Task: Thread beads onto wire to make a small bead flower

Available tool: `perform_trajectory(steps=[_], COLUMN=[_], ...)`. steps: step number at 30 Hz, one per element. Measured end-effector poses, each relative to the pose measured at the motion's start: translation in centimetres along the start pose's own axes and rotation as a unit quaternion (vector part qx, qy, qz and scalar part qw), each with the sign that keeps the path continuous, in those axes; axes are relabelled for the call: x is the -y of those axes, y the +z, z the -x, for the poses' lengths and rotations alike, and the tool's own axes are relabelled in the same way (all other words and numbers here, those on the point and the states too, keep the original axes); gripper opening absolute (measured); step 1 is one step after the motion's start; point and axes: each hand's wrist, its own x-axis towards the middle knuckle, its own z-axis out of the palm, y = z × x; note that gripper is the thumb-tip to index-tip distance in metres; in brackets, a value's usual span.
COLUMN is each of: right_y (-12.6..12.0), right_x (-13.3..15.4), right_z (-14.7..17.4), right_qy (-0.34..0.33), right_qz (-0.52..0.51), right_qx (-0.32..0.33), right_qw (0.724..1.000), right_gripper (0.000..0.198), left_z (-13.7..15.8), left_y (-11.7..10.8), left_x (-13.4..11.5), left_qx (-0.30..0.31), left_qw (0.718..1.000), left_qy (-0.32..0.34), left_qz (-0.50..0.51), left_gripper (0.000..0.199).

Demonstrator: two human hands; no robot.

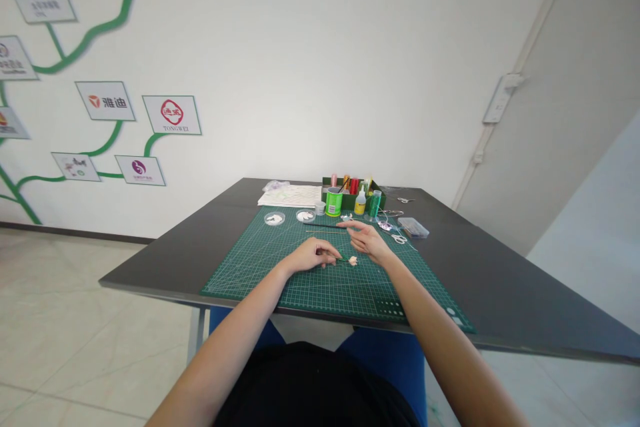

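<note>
A small artificial flower (353,261) with pale pink petals and a green stem lies low over the green cutting mat (320,287). My left hand (313,254) rests on the mat with its fingers closed on the stem end, the bloom pointing right. Above and right of the bloom is my right hand (367,242). Its index finger stretches left and its other fingers are partly curled, with nothing visible in them. That fingertip is by the end of a thin dark stick (324,225); whether they touch I cannot tell. A thin light rod (325,233) lies just nearer.
Behind the hands stand two shallow dishes (275,219) with white pieces, a green can (333,202), a glue bottle (360,201) and a dark green box (327,182) of thread spools. White-handled scissors (399,239) and a clear plastic case (414,227) lie right. White sheets (290,195) lie back left.
</note>
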Motion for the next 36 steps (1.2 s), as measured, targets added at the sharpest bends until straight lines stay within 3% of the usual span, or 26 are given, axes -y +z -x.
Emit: perform_trajectory(steps=[6,11,18,36], right_y=[0.2,0.1,-0.2,0.1], right_x=[-0.8,-1.1,-2.1,-1.5], right_z=[-0.3,-0.5,-0.9,-0.3], right_qy=[0.044,0.088,0.087,0.129], right_qz=[0.061,0.120,0.111,0.139], right_qx=[0.009,0.004,0.027,0.109], right_qw=[0.997,0.989,0.990,0.976], right_gripper=[0.052,0.047,0.050,0.048], left_z=[0.0,-0.2,-0.5,-1.0], left_y=[-0.1,-0.1,-0.3,-1.1], left_x=[0.0,0.0,0.1,1.1], left_qx=[-0.003,-0.063,-0.128,-0.275], left_qw=[0.999,0.993,0.982,0.954], left_qy=[-0.009,-0.003,0.005,0.019], left_qz=[0.052,0.096,0.142,0.118], left_gripper=[0.034,0.038,0.041,0.038])
